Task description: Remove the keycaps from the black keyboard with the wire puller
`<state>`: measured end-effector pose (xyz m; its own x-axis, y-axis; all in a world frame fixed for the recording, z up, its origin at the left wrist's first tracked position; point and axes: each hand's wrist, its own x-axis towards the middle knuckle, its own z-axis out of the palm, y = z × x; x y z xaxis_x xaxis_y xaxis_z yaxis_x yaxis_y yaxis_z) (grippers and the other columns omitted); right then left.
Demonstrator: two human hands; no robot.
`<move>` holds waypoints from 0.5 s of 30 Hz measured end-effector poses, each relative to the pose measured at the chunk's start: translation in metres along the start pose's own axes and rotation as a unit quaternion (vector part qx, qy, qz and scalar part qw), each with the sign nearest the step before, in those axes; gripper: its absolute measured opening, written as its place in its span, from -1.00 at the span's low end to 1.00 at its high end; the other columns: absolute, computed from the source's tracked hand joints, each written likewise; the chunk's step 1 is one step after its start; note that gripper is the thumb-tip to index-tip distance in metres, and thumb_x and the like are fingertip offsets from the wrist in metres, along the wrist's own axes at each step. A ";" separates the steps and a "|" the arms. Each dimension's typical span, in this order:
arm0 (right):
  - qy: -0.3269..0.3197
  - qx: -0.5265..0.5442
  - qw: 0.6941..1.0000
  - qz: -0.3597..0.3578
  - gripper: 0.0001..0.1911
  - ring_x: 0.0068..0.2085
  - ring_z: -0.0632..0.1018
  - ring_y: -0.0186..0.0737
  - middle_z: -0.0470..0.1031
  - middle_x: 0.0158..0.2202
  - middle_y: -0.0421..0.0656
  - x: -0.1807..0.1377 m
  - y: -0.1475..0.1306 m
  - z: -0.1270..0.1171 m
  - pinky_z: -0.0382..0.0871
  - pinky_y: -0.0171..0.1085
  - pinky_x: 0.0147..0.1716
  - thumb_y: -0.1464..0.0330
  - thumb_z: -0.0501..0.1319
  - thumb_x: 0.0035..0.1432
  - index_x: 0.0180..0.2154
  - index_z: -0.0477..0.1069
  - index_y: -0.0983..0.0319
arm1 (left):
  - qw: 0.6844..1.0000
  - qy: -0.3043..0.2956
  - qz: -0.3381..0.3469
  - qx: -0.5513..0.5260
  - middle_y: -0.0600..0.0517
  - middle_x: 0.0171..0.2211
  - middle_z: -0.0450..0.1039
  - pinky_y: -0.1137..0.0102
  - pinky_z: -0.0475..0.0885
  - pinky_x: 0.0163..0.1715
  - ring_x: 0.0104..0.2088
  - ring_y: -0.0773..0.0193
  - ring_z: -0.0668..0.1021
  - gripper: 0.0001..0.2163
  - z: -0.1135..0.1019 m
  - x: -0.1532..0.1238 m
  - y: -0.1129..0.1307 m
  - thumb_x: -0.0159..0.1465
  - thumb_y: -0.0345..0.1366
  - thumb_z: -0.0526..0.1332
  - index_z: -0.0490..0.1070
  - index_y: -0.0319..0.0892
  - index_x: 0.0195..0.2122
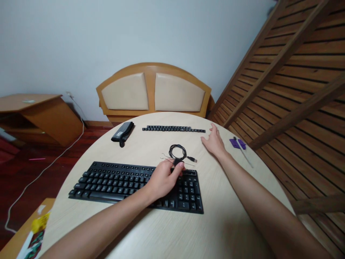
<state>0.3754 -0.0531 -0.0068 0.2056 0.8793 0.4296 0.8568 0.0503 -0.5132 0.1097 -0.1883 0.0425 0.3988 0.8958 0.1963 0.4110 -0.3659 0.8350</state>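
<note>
Head: left grip (163,178) pinches wire keycap puller (178,162) over keyboard (107,181) on counter (229,216); right grip (214,142) spread, empty, beside keycap row (174,128). I'd hook wires evenly under opposite corners, lift straight.

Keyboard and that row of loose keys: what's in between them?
In the head view, a coiled black USB cable lies between them on the tabletop, and the left hand holds a wire keycap puller partly over that gap.
</note>
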 end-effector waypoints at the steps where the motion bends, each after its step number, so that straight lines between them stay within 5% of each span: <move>1: 0.000 0.009 1.000 -0.030 -0.16 0.01 0.49 0.06 0.30 0.16 0.13 -0.008 -0.011 -0.006 0.39 -0.05 -0.01 0.27 0.23 0.11 0.33 -0.07 0.29 | 1.000 0.006 0.001 0.002 -0.02 -0.42 0.53 0.34 0.40 -0.23 -0.32 0.18 0.55 -0.59 -0.010 0.001 0.001 0.40 -0.07 -0.02 0.48 -0.19 -0.40; 7: -0.162 0.095 0.960 -0.207 -0.52 0.17 0.39 -0.02 0.39 0.13 -0.06 -0.095 -0.086 -0.045 0.27 0.01 0.17 0.20 0.15 0.26 0.19 0.26 0.10 | 0.985 0.122 -0.060 0.106 -0.06 -0.28 0.58 0.29 0.38 -0.09 -0.17 0.07 0.55 -0.55 -0.085 -0.013 -0.029 0.35 0.02 0.00 0.49 -0.18 -0.44; 11: -0.313 0.093 0.892 -0.314 -0.33 0.34 0.14 0.07 0.15 0.34 -0.07 -0.142 -0.109 -0.058 0.05 0.10 0.28 0.03 0.20 0.20 0.28 0.18 0.07 | 0.952 0.243 -0.123 0.143 -0.08 -0.21 0.59 0.29 0.38 -0.06 -0.11 0.02 0.54 -0.56 -0.129 -0.036 -0.072 0.29 0.05 0.03 0.51 -0.18 -0.41; 15: -0.373 0.093 0.860 -0.336 -0.33 0.37 0.08 0.10 0.07 0.38 -0.08 -0.148 -0.110 -0.056 0.02 0.13 0.28 0.05 0.22 0.20 0.29 0.18 0.04 | 0.923 0.317 -0.164 0.146 -0.08 -0.31 0.60 0.26 0.39 -0.04 -0.15 0.01 0.56 -0.60 -0.159 -0.045 -0.102 0.25 0.02 0.04 0.50 -0.17 -0.45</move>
<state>0.2774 -0.2151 0.0275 -0.7267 0.6773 0.1148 0.5583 0.6796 -0.4757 -0.0803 -0.1512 0.0302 -0.3081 0.9037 0.2972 0.6644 -0.0191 0.7471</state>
